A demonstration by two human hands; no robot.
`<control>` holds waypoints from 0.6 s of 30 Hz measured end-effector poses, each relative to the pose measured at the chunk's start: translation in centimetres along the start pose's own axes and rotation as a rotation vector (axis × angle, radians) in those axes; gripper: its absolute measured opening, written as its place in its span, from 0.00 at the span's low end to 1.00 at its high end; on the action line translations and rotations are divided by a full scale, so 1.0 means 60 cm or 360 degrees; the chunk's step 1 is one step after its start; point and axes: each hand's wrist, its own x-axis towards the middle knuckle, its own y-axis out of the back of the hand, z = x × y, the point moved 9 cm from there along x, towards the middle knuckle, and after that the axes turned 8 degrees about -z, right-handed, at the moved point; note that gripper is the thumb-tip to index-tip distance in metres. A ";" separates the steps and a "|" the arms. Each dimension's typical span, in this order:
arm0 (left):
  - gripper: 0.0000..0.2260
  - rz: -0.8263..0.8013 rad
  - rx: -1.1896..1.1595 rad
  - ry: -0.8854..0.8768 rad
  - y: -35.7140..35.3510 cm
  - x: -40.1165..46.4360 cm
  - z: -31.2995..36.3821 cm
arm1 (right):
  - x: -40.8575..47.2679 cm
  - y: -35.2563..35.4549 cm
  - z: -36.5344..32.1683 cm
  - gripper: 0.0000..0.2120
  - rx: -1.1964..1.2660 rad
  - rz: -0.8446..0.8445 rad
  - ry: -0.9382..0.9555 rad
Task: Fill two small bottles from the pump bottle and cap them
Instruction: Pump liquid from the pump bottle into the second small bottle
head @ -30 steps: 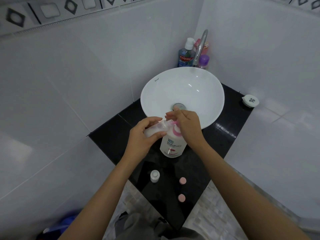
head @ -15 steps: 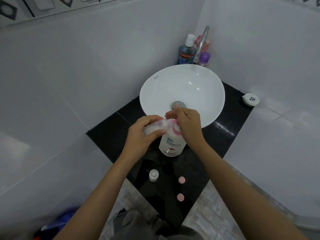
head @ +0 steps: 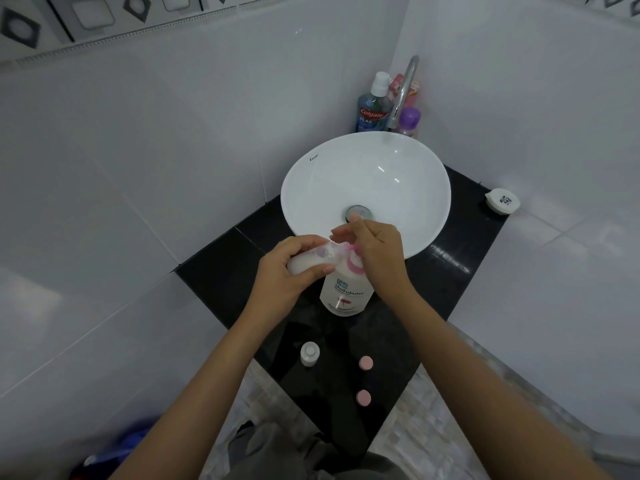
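Head camera looks steeply down at the counter (head: 214, 271).

Both forearms are bare to the elbow, with no sleeves, the left hand (head: 282, 271) and right hand (head: 377, 251) likewise uncovered, and grey fabric clothing (head: 298, 452) shows below them.
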 end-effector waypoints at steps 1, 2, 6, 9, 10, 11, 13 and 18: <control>0.15 -0.0005 -0.0005 0.0002 0.000 0.001 -0.001 | -0.001 0.000 0.002 0.20 0.0061 0.0009 -0.0011; 0.15 -0.0009 -0.0009 0.0013 -0.001 0.001 -0.004 | -0.002 -0.002 0.007 0.20 0.0110 0.0014 -0.0031; 0.13 -0.0014 0.0008 0.0076 -0.008 -0.002 -0.020 | -0.006 -0.011 0.034 0.20 0.0147 -0.0005 -0.0128; 0.14 -0.0011 0.0009 0.0055 -0.006 0.000 -0.013 | 0.000 -0.009 0.025 0.20 0.0018 -0.0049 -0.0113; 0.14 -0.0008 0.0005 0.0043 -0.004 0.002 -0.007 | 0.003 -0.005 0.019 0.20 -0.0027 -0.0060 -0.0102; 0.14 -0.0003 -0.0008 0.0027 -0.002 0.003 -0.002 | 0.005 -0.002 0.013 0.19 -0.0042 -0.0068 -0.0096; 0.14 -0.0006 -0.0023 -0.0004 0.002 0.005 0.006 | 0.005 0.001 0.006 0.19 0.0017 -0.0061 -0.0086; 0.13 -0.0044 -0.0031 0.0047 -0.003 0.006 -0.010 | 0.000 -0.008 0.024 0.19 0.0096 -0.0014 -0.0123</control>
